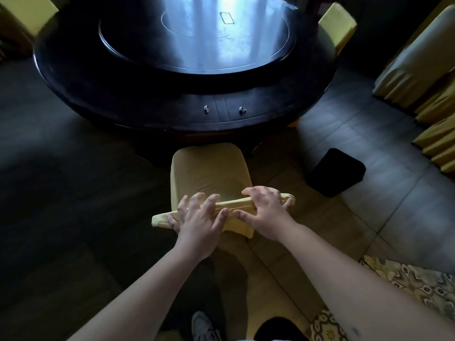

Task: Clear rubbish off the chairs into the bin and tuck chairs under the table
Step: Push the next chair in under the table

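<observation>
**Both hands on the chair back**

Your left hand (197, 221) is resting on the top rail of the yellow-covered chair (211, 168), fingers spread and only lightly bent over the fabric, thumb lying along the near side. Your right hand (264, 210) is gripping the same rail just to the right, fingers curled over the far edge and thumb pressing the near edge; the two thumbs are almost touching. The chair is standing directly in front of you, its seat pointing at the round dark table (123, 99), with the far edge of the seat just under the table rim. Two small pale objects (206, 109) are lying on the table's near edge; what they are is unclear. The black bin (334, 172) is sitting on the tiled floor to the right of the chair, apart from it. More yellow-covered chairs (337, 25) are standing at the far side of the table.
</observation>
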